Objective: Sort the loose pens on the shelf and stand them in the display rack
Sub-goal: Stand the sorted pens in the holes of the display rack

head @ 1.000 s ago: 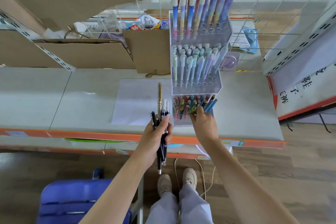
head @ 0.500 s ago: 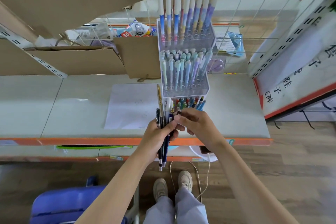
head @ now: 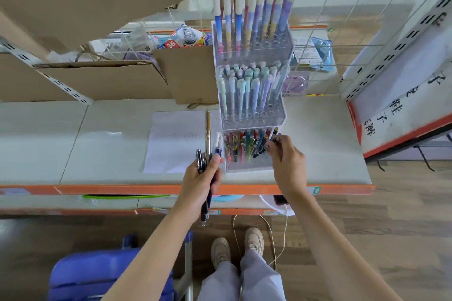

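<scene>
A clear three-tier display rack (head: 285, 115) stands on the white shelf (head: 97, 144). Its top tier holds tall blue-and-white pens, the middle tier pastel pens, the lowest tier mixed coloured pens. My left hand (head: 199, 184) grips a bundle of loose pens (head: 208, 151), one long and gold, just left of the rack's lowest tier. My right hand (head: 287, 162) pinches a dark pen (head: 272, 143) at the right side of the lowest tier, its tip down among the pens there.
A white sheet of paper (head: 175, 142) lies on the shelf left of the rack. Cardboard boxes (head: 110, 80) stand behind it. A blue stool (head: 97, 276) is at lower left on the floor. A cable (head: 278, 232) hangs below the orange shelf edge.
My right hand has left the bundle in my left hand and moved right to the lowest tier, now with a dark pen pinched in it. My left hand has hardly moved.
</scene>
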